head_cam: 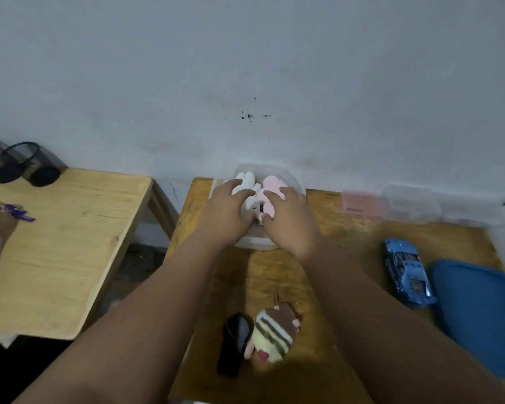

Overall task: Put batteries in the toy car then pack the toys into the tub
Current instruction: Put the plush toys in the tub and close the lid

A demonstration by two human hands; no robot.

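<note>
A clear plastic tub (292, 177) stands at the back of the wooden table against the wall. Inside it are a white plush toy (247, 180) and a pink plush toy (273, 185). My left hand (226, 212) grips the white plush and my right hand (289, 220) grips the pink one, both over the tub. A blue toy car (407, 271) lies on the table to the right. A striped brown and cream plush (274, 333) and a black object (235, 342) lie near the front edge.
A blue tub lid (478, 316) lies at the right edge beside the car. Clear and pink plastic boxes (391, 202) line the wall at back right. A second wooden table (62, 243) stands to the left with two dark mesh cups (21, 163).
</note>
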